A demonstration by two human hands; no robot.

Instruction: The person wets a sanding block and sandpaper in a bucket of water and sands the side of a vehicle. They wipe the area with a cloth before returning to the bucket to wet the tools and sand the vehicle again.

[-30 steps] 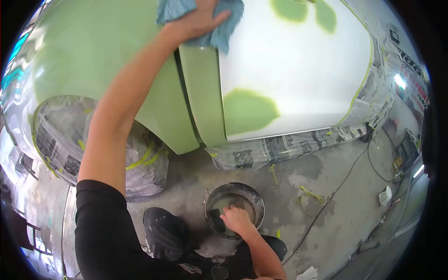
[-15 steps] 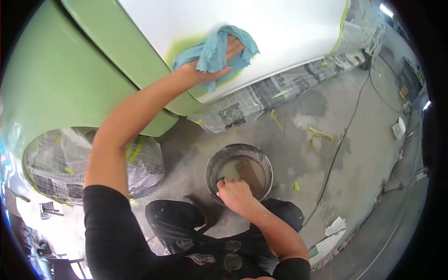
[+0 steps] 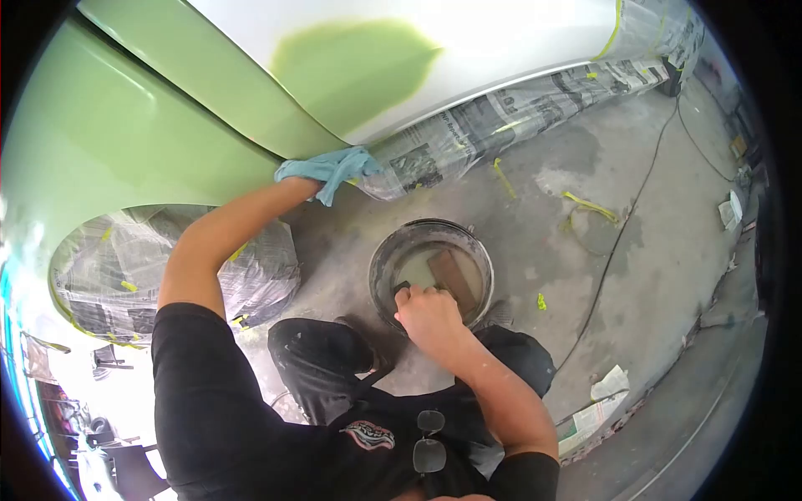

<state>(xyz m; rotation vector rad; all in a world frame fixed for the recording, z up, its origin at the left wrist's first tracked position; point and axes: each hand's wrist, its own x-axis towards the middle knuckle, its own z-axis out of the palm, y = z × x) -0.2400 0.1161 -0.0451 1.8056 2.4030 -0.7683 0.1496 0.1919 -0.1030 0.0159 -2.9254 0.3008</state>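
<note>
My left hand (image 3: 309,185) is mostly hidden by a light blue cloth (image 3: 336,166) and grips it at the bottom edge of the green car panel (image 3: 276,108). Above it, a rounded green patch (image 3: 355,71) shows on the white panel (image 3: 501,37). My right hand (image 3: 430,313) is closed over the near rim of a round bucket (image 3: 384,259), with a small dark thing (image 3: 402,286) at its fingertips that I cannot make out. Inside the bucket, a flat brown block (image 3: 454,280) lies in cloudy liquid.
Newspaper masking (image 3: 493,117) runs along the car's lower edge, and wrapped sheeting (image 3: 251,259) covers the wheel. A dark cable (image 3: 614,255) crosses the concrete floor on the right. Scraps of yellow tape (image 3: 591,205) and paper (image 3: 597,409) lie about.
My left hand has moved down and left with the cloth, uncovering the green patch on the white panel. My right hand has stayed at the bucket.
</note>
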